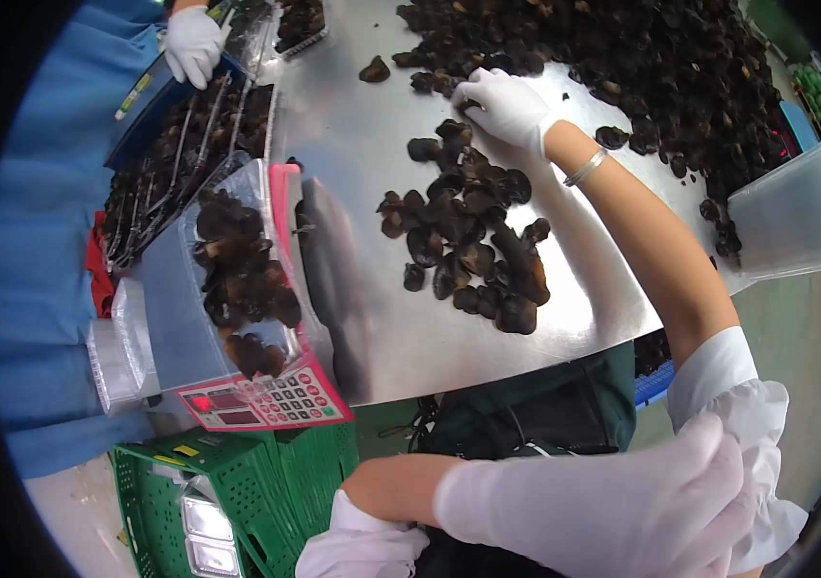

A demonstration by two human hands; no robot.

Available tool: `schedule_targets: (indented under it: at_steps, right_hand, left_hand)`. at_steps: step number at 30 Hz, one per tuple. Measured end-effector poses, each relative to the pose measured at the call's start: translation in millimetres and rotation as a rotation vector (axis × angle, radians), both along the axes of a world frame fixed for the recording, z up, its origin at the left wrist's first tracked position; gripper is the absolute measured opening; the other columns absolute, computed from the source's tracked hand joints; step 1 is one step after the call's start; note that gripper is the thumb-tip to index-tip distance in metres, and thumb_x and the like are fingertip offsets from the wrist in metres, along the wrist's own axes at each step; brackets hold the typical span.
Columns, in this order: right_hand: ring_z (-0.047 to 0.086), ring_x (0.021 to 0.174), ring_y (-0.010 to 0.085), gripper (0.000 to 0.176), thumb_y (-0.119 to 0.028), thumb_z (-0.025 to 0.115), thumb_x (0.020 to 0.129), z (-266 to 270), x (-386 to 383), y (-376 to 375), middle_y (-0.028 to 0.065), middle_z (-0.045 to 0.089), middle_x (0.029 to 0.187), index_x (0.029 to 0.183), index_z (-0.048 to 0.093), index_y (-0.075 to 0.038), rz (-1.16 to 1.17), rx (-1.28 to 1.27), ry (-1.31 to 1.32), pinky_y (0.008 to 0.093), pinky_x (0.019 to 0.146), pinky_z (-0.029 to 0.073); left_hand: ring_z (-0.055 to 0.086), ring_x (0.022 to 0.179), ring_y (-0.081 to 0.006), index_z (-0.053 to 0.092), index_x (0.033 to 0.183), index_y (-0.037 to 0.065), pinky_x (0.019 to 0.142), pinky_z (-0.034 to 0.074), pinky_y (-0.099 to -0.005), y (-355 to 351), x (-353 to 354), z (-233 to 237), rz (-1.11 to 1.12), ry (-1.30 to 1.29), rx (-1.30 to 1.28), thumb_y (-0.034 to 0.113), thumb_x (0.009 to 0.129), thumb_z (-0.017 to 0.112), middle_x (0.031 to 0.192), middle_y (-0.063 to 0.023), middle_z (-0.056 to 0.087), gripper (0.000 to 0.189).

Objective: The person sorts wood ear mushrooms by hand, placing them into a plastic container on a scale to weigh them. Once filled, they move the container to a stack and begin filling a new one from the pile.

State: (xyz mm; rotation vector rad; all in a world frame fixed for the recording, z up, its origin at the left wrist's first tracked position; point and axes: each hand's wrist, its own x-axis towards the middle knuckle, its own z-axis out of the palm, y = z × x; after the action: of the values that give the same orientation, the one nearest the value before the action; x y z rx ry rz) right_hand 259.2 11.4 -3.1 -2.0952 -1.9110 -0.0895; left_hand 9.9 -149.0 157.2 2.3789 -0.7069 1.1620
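white-gloved right hand (509,104) curls at dark pieces (441,83) on the desk (353,135), upper centre, any pinch unclear. left hand (685,491), lower right: grip impossible to tell.

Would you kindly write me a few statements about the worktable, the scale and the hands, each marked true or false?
1. Dark, curled pieces lie on the pink-edged scale. True.
2. The left hand is pressing the scale's keypad. False: it is well to the right of the scale, beyond the near edge of the table.
3. A bracelet circles the right wrist. True.
4. The co-worker's hand is bare. False: it wears a white glove.
5. The right hand is over the table, near the large dark pile. True.
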Motion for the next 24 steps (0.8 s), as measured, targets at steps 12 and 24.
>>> schedule_targets:
  at_steps: [12,24]
  right_hand:
    - [0.056,0.108,0.039,0.03,0.001,0.059,0.088,-15,56,-251,0.02,0.06,0.113,0.117,0.06,0.001,-0.204,0.179,0.036,0.0454,0.095,0.044]
    - [0.062,0.092,0.0294,0.022,-0.012,0.053,0.101,-5,32,-365,0.0165,0.068,0.093,0.098,0.066,0.005,-0.682,0.173,0.118,0.039,0.088,0.048]
  left_hand:
    - [0.066,0.073,-0.0272,0.046,0.079,0.012,0.064,0.053,-0.0392,39,-171,-88,0.669,0.113,-0.429,0.008,0.069,0.078,0.086,-0.0028,0.067,0.034]
    - [0.046,0.054,-0.0187,0.044,0.07,0.004,0.053,0.036,-0.0335,61,-292,-125,1.428,-0.465,-0.791,0.011,0.1,0.041,0.062,-0.008,0.047,0.031]
